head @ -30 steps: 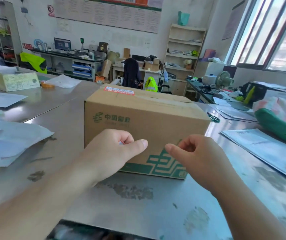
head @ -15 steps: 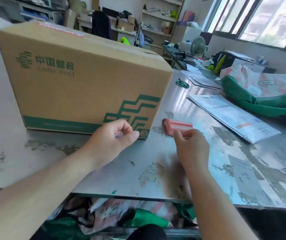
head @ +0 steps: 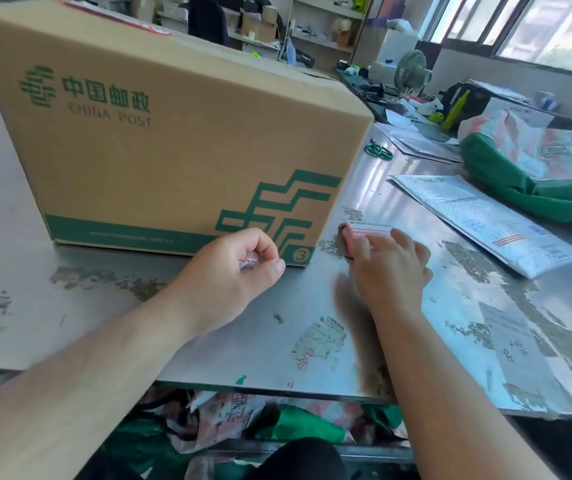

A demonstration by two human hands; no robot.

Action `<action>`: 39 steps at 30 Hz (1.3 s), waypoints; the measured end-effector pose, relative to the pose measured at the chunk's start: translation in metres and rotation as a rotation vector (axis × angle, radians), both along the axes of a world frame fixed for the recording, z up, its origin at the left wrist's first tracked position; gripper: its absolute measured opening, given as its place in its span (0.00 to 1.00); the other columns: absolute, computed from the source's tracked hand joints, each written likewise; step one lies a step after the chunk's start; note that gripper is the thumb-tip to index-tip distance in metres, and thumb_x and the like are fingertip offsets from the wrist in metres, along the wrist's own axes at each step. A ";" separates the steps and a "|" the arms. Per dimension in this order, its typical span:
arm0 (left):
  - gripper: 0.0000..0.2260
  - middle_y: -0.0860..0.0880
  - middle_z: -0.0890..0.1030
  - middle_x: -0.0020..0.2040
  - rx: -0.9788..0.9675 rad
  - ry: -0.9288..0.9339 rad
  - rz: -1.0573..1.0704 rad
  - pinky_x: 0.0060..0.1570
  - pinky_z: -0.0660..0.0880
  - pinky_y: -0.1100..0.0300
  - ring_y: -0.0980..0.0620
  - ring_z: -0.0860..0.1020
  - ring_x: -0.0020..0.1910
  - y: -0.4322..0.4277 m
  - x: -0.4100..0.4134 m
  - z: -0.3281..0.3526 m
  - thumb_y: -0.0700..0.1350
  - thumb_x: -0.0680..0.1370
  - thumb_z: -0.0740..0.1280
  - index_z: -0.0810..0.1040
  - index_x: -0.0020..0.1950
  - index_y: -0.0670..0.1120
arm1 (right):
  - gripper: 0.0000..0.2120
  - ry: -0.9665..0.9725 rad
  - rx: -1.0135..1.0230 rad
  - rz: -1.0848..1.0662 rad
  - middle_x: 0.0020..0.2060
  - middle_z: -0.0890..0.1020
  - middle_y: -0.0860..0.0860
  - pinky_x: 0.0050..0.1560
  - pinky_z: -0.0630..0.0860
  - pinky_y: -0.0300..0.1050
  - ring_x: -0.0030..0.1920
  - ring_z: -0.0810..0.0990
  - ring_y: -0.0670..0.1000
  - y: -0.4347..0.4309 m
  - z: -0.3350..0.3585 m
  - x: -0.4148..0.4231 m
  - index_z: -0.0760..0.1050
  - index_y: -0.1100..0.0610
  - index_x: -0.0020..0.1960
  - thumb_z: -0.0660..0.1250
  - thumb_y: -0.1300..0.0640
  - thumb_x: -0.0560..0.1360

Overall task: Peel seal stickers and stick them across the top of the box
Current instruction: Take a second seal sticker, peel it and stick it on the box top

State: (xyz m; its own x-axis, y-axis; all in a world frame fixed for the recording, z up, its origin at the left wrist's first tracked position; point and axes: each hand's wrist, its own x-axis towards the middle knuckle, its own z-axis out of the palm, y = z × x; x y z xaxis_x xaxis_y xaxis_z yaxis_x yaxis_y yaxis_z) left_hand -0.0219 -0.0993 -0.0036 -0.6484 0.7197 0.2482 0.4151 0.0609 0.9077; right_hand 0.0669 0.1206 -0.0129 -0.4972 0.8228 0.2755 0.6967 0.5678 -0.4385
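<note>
A brown cardboard box [head: 160, 133] with green China Post print stands on the steel table [head: 250, 341]. A red-edged seal sticker [head: 118, 15] lies across its top near the far edge. My left hand [head: 232, 271] is curled in front of the box's lower right corner, holding a small crumpled red-and-white scrap [head: 247, 263]. My right hand [head: 388, 268] lies on the table right of the box, its fingers on a stack of red-and-white seal stickers [head: 364, 233].
White mail envelopes [head: 485, 220] lie to the right, with a green and white mail sack [head: 534, 168] behind them. Green-handled scissors [head: 378, 150] sit behind the box's right side. More sacks lie under the table's front edge. A fan [head: 411, 71] stands further back.
My head dropped and came closer to the box. My right hand reached right to the sticker stack and now covers part of it. My left hand stayed curled on the scrap.
</note>
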 end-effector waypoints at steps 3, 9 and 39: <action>0.08 0.55 0.69 0.28 -0.004 -0.002 -0.006 0.28 0.62 0.67 0.58 0.64 0.26 0.000 0.001 0.000 0.47 0.78 0.67 0.73 0.39 0.48 | 0.17 0.082 0.013 -0.013 0.69 0.72 0.51 0.67 0.61 0.54 0.70 0.62 0.58 -0.002 0.000 0.003 0.82 0.47 0.59 0.58 0.44 0.80; 0.08 0.56 0.69 0.27 0.001 0.002 -0.006 0.27 0.62 0.67 0.58 0.63 0.25 -0.001 0.000 0.000 0.47 0.78 0.67 0.73 0.39 0.48 | 0.21 -0.030 -0.048 -0.008 0.76 0.64 0.53 0.72 0.56 0.60 0.76 0.57 0.57 0.014 0.013 -0.011 0.71 0.42 0.71 0.52 0.42 0.81; 0.07 0.58 0.70 0.27 -0.010 0.033 -0.016 0.29 0.64 0.68 0.59 0.65 0.25 0.002 -0.003 -0.003 0.47 0.77 0.68 0.74 0.40 0.49 | 0.41 0.107 -0.119 -0.236 0.66 0.71 0.60 0.67 0.65 0.58 0.69 0.67 0.63 0.010 0.003 -0.005 0.69 0.63 0.68 0.69 0.31 0.70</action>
